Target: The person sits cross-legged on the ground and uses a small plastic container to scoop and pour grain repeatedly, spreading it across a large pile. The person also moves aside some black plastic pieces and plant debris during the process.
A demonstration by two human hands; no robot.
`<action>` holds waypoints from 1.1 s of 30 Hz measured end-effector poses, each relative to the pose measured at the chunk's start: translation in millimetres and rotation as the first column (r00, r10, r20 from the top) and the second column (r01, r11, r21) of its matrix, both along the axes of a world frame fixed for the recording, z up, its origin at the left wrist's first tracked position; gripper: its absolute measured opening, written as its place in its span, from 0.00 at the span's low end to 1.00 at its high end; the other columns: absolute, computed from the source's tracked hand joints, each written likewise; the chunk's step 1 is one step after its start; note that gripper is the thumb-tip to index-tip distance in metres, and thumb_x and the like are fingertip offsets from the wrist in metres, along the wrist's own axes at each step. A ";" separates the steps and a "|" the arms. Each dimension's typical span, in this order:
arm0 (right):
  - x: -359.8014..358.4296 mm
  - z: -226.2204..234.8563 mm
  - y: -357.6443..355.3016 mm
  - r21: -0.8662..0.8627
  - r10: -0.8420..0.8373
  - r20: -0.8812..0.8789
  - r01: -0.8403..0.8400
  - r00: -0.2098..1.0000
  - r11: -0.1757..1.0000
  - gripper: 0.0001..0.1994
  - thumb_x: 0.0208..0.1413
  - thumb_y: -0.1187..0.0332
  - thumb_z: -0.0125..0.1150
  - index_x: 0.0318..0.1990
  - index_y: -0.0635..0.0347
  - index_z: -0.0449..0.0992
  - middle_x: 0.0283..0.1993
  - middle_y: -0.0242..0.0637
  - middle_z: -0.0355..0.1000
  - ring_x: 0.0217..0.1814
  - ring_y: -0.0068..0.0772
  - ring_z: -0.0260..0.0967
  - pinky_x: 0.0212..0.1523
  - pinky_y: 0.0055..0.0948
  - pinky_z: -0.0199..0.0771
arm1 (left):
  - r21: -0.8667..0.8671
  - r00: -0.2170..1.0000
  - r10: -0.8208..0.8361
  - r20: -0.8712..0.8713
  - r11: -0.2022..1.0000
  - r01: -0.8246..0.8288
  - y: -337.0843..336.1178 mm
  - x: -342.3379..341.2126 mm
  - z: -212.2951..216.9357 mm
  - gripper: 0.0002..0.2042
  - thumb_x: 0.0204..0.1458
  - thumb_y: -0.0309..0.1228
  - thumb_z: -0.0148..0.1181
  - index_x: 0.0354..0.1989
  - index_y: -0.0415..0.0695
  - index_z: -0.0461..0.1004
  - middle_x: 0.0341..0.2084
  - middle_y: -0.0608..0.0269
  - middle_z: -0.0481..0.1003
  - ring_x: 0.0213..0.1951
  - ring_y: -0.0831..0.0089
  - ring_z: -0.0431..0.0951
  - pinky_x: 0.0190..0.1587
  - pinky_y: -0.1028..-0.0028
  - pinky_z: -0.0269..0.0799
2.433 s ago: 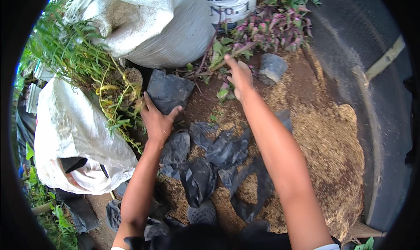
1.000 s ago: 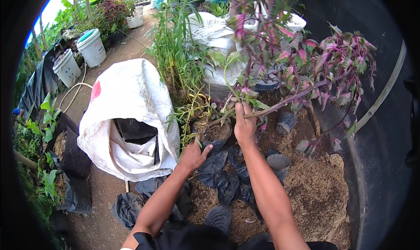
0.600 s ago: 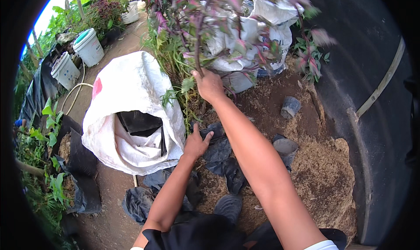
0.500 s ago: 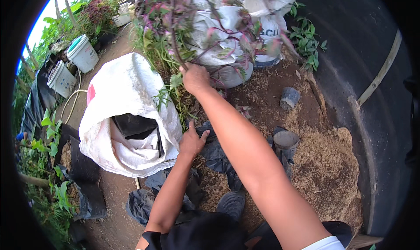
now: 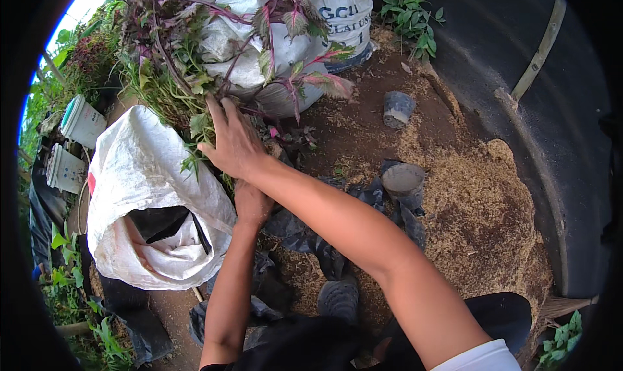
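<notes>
My right hand [image 5: 235, 139] has its fingers spread at the edge of a heap of cut leafy stems [image 5: 170, 97] and holds nothing. Just above it, a purple-leaved plant [image 5: 162, 43] with long dark stems lies over the heap and across a stuffed white sack [image 5: 259, 37]. Below my right wrist is my left hand [image 5: 252, 203], its fingers hidden behind that wrist, so its grip does not show. To its left stands a large white woven sack [image 5: 139, 170], its mouth rolled down and black plastic [image 5: 156, 223] inside.
A grey plastic-lined pot [image 5: 403, 179] and a small pot [image 5: 398, 109] stand on soil strewn with pale husks [image 5: 467, 202]. Black plastic scraps [image 5: 285, 225] lie below my arms. White buckets [image 5: 84, 121] stand at left; a dark sheet wall [image 5: 519, 40] curves along the right.
My right hand has let go of the purple plant's stem, which now rests on the heap. My left hand has moved up beneath my right wrist. The whole view has shifted.
</notes>
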State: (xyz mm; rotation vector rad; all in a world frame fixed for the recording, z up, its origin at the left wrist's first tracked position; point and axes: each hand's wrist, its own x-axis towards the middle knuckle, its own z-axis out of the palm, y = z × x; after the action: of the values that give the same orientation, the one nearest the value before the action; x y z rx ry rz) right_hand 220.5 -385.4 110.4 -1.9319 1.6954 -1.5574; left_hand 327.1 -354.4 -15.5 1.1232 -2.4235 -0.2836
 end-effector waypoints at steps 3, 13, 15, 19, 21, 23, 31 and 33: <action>-43.1 -25.4 63.5 0.109 0.115 -0.040 -0.111 0.993 0.988 0.39 0.64 0.56 0.68 0.78 0.60 0.59 0.73 0.59 0.62 0.72 0.67 0.67 0.71 0.53 0.70 | 0.134 0.995 0.075 -0.068 0.989 -0.066 7.9 2.3 5.8 0.32 0.57 0.30 0.68 0.71 0.38 0.69 0.66 0.34 0.73 0.69 0.38 0.71 0.71 0.50 0.67; -326.9 -57.4 256.2 0.898 -0.380 -0.298 0.392 0.876 0.199 0.39 0.64 0.42 0.65 0.76 0.53 0.63 0.78 0.49 0.57 0.76 0.52 0.65 0.70 0.48 0.75 | 0.024 0.928 -0.357 -0.108 0.932 0.362 73.4 -84.8 43.1 0.32 0.62 0.33 0.69 0.74 0.40 0.67 0.76 0.41 0.63 0.80 0.43 0.57 0.80 0.48 0.54; -342.1 -70.1 276.2 0.997 -0.558 0.001 0.043 0.830 0.065 0.47 0.62 0.32 0.60 0.81 0.47 0.56 0.85 0.48 0.47 0.79 0.54 0.62 0.69 0.50 0.76 | 0.163 0.894 -0.412 -0.178 0.883 0.440 78.4 -113.1 39.1 0.30 0.63 0.33 0.67 0.74 0.41 0.68 0.75 0.40 0.65 0.79 0.43 0.58 0.79 0.48 0.56; -337.6 -93.8 279.6 0.949 -0.716 0.267 -0.305 0.646 0.079 0.52 0.60 0.26 0.55 0.85 0.41 0.47 0.87 0.49 0.47 0.79 0.58 0.62 0.66 0.49 0.80 | 0.190 0.888 -0.442 0.129 0.890 0.415 52.2 -164.5 14.1 0.28 0.66 0.35 0.63 0.74 0.43 0.68 0.76 0.41 0.63 0.79 0.45 0.57 0.81 0.48 0.52; -341.1 -97.9 271.4 0.930 -0.644 0.333 -0.354 0.689 0.102 0.50 0.61 0.30 0.56 0.84 0.43 0.49 0.86 0.51 0.49 0.79 0.57 0.63 0.67 0.48 0.80 | -0.036 0.862 -0.267 0.431 0.949 0.312 28.8 -168.6 3.3 0.30 0.68 0.46 0.58 0.75 0.46 0.68 0.77 0.45 0.63 0.80 0.49 0.58 0.82 0.52 0.46; -349.4 -100.1 260.2 0.902 -0.593 0.390 -0.423 0.704 0.090 0.47 0.63 0.34 0.57 0.83 0.47 0.52 0.86 0.51 0.48 0.79 0.58 0.63 0.68 0.49 0.78 | -0.166 0.778 -0.043 0.626 0.968 0.187 4.7 -161.4 -1.7 0.32 0.69 0.52 0.55 0.76 0.48 0.67 0.78 0.47 0.63 0.80 0.51 0.58 0.82 0.54 0.45; -399.1 -110.2 147.1 0.817 -0.274 0.086 0.089 0.958 0.569 0.48 0.57 0.47 0.63 0.83 0.54 0.52 0.78 0.70 0.55 0.82 0.68 0.55 0.79 0.61 0.60 | -0.207 0.498 0.215 0.840 0.976 -0.071 -52.3 -147.0 -5.8 0.30 0.69 0.56 0.51 0.71 0.50 0.74 0.54 0.51 0.82 0.59 0.55 0.78 0.64 0.56 0.66; -377.3 -127.5 99.0 0.748 -0.300 -0.164 0.317 0.940 0.583 0.48 0.57 0.48 0.72 0.82 0.45 0.55 0.77 0.68 0.53 0.78 0.70 0.60 0.77 0.55 0.65 | -0.215 0.468 0.230 0.853 0.973 -0.086 -73.4 -156.2 -10.2 0.26 0.68 0.53 0.53 0.64 0.50 0.79 0.51 0.53 0.83 0.56 0.55 0.81 0.61 0.55 0.69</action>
State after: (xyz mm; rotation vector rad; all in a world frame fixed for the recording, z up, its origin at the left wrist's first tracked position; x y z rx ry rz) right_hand -156.8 -286.5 -17.1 -1.2323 2.2789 -0.6248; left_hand 170.8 -427.8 -25.7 1.7027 -3.0548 0.7399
